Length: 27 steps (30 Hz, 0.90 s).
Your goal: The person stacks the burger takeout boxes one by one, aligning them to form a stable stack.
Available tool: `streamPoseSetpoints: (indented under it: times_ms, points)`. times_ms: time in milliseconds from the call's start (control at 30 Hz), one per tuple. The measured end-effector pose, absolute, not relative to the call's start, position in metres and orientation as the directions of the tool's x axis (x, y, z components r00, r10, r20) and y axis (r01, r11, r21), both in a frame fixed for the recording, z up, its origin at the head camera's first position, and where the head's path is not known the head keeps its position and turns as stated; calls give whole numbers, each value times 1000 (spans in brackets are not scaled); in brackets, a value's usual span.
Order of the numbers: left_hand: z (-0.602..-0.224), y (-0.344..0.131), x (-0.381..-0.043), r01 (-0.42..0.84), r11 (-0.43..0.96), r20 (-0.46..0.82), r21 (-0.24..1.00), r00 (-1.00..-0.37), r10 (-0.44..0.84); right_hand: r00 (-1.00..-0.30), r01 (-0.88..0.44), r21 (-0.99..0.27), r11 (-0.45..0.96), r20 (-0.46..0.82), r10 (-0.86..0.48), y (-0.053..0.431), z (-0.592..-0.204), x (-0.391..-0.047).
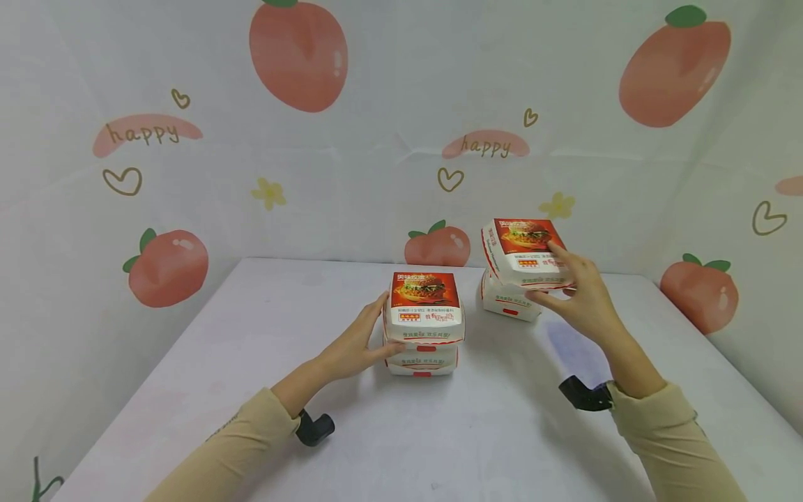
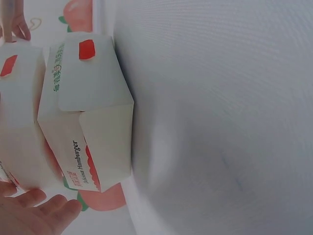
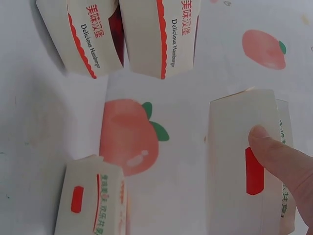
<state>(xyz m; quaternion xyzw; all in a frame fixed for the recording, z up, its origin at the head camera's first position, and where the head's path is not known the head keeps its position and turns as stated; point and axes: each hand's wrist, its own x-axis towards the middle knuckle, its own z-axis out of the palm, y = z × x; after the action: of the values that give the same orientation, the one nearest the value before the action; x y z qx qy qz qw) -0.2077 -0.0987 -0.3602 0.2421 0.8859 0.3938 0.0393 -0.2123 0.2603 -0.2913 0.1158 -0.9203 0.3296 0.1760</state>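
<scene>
Two white hamburger boxes are stacked in the middle of the table, an upper box (image 1: 429, 324) with a red burger picture on its lid over a lower box (image 1: 433, 361). My left hand (image 1: 351, 348) is at the upper box's left side, thumb by its front edge; in the left wrist view its loosely spread fingers (image 2: 56, 208) lie beside that box. My right hand (image 1: 586, 296) grips another hamburger box (image 1: 523, 261), tilted and raised. Beneath it a fourth hamburger box (image 1: 511, 305) sits on the table; the right wrist view shows a gap between them, and the thumb (image 3: 279, 152) pressing the front.
The white table (image 1: 439, 446) meets a pale cloth backdrop (image 1: 376, 188) printed with peaches, hearts and lettering. A black strap piece hangs at each wrist, the left one (image 1: 316, 429) low over the table. The boxes stand toward the back.
</scene>
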Motion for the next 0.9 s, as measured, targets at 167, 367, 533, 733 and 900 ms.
streamPoseSetpoints:
  times_ms: [167,367,533,733,900]
  points:
    - [-360,-98,-208,397,575,124,716,-882,454,-914,-330,-566,756,393,-105,255,-290,-211]
    - [-361,-98,-208,399,563,130,724,-880,456,-914,-335,-559,758,387,-119,250,-289,-211]
    - [-362,-98,-208,410,557,142,722,-876,462,-908,-347,-552,758,401,-124,246,-287,-211]
    - [-361,-98,-207,410,558,144,722,-877,459,-910,-346,-552,759,394,-129,241,-286,-210]
    - [-360,-97,-207,409,561,147,719,-880,452,-917,-340,-569,749,378,-128,236,-283,-207]
